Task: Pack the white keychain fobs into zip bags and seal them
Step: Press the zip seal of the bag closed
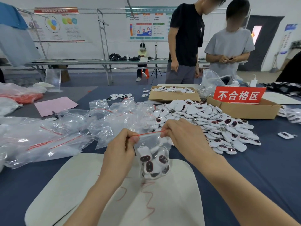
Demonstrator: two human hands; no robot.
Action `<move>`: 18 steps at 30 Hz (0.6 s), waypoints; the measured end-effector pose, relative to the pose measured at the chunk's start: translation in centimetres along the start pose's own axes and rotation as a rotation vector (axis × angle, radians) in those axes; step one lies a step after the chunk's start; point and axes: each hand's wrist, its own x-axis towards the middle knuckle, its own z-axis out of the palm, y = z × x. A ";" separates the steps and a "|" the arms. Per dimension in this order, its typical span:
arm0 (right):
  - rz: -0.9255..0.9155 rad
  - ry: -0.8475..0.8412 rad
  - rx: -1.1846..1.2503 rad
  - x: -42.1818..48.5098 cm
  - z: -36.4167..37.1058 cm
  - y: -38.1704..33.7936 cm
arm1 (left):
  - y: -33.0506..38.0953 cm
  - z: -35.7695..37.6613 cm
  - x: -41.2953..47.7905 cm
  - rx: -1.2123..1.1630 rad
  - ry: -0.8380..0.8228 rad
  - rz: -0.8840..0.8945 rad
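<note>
Nearest the lens, at 6 o'clock, lies a white board point(73, 185) marked with red scribbles, flat on the blue desk point(260, 168). Above it both hands hold one filled zip bag point(147, 141) clear of the board. The left hand point(120, 149) pinches the left end of the red seal strip point(149, 133) between thumb and fingers point(130, 137). The right hand point(184, 136) pinches the right end likewise, so both sets of fingers are clenched on the bag's mouth with the strip taut between them. Several white fobs point(145, 156) with dark faces hang bunched in the bag's lower half. Judgement: this bag is filled and sealing is the step in hand; whether the strip is pressed closed along its whole length cannot be told. The next move calls for running pinched fingers along the strip from end to end, with no fob ring or fold of film caught in the track, then setting the bag aside. Loose stock sits at 1 o'clock as a large fob pile point(203, 121), just beside the right hand. A heap of empty bags point(114, 118) lies at 11 o'clock. A cardboard box point(244, 111) at 2 o'clock carries a red sign point(239, 95); a second box point(171, 96) holding more fobs stands at 12 o'clock. Two people stand past the desk at 1 o'clock. Nothing blocks the seal; the crowded pile near the right hand is the one snag risk.
</note>
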 end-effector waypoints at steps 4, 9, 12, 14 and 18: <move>-0.020 0.013 0.052 0.3 0.7 -1.1 | -0.6 -1.2 -0.3 -0.024 0.016 -0.008; 0.014 -0.008 0.107 1.2 0.6 -3.4 | -1.9 -3.4 -0.8 -0.033 0.084 -0.027; 0.036 -0.117 0.108 1.7 0.8 -4.7 | -2.6 -4.8 -0.9 -0.010 0.097 -0.014; 0.043 -0.166 0.197 1.9 0.8 -5.2 | -3.1 -5.4 -0.8 -0.009 0.105 -0.018; 0.038 -0.169 0.236 1.5 1.0 -5.0 | -3.1 -5.6 -0.5 -0.039 0.094 -0.035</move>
